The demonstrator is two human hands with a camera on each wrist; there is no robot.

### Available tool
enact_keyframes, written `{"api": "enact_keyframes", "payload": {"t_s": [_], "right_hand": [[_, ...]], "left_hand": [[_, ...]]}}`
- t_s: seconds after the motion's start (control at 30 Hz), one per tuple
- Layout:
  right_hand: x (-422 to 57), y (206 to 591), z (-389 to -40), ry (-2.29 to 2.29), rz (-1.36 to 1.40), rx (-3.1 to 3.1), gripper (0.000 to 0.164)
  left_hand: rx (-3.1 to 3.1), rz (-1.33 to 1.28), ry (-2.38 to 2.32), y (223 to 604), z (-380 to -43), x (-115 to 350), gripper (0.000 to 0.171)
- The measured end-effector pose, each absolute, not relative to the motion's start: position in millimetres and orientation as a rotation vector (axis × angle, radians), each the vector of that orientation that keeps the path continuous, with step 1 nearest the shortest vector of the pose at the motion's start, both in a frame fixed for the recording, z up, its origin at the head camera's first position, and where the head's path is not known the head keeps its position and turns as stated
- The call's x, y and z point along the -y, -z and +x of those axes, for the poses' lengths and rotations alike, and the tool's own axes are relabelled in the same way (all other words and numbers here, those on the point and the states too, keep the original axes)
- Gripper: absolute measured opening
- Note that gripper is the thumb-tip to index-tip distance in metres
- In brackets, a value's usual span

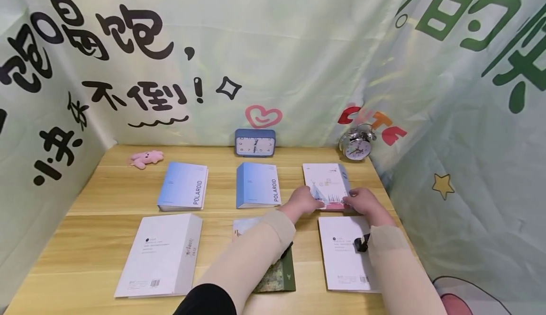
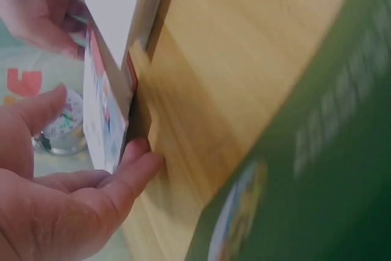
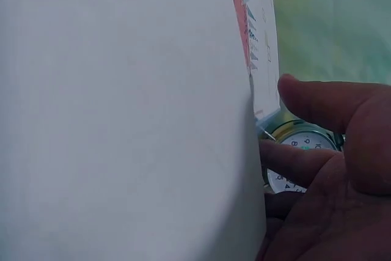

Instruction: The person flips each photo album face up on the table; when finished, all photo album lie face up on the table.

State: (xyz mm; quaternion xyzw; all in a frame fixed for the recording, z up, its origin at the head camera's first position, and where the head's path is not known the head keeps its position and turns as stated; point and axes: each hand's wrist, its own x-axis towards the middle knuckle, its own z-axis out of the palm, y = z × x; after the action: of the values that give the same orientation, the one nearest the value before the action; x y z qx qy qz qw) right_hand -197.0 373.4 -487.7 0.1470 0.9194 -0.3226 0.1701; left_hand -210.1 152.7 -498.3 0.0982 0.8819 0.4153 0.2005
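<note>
A white book with a tent drawing and a pink lower band lies at the back right of the table. My left hand is at its lower left corner. In the left wrist view, that hand's thumb stands away from the cover, and its other fingers reach the table beside the book's edge. My right hand is at the lower right corner, its thumb spread from the fingers next to the book. Nearer me, a thick white book lies partly under the right forearm.
Two blue POLAROID books lie in the back row. Nearer are a white book and a green-edged book, mostly hidden by the left forearm. Along the back are a pink plush toy, a blue clock and a silver alarm clock.
</note>
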Motion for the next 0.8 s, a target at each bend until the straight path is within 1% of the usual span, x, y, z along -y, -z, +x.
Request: {"api": "enact_keyframes", "payload": {"t_s": [0.23, 0.33, 0.47, 0.57, 0.7, 0.8], "right_hand": [[-380, 489, -196, 1.057, 0.456, -2.566, 0.052], [-381, 488, -197, 1.092, 0.457, -2.564, 0.053], [-379, 487, -197, 1.118, 0.478, -2.547, 0.054], [-381, 486, -193, 1.155, 0.525, -2.545, 0.056], [-381, 476, -189, 1.243, 0.541, -2.608, 0.058], [-376, 466, -188, 1.325, 0.482, -2.655, 0.057]], "left_hand": [[-2.427, 0.219, -1.203, 500, -201, -168, 0.065], [-2.429, 0.217, -1.172, 500, -203, -170, 0.062], [-2.457, 0.278, -1.122, 501, -207, -167, 0.057], [-2.478, 0.350, -1.098, 503, -209, -167, 0.059], [-2.431, 0.395, -1.134, 506, -211, -168, 0.050], [-2.410, 0.424, -1.147, 508, -214, -167, 0.044]]}}
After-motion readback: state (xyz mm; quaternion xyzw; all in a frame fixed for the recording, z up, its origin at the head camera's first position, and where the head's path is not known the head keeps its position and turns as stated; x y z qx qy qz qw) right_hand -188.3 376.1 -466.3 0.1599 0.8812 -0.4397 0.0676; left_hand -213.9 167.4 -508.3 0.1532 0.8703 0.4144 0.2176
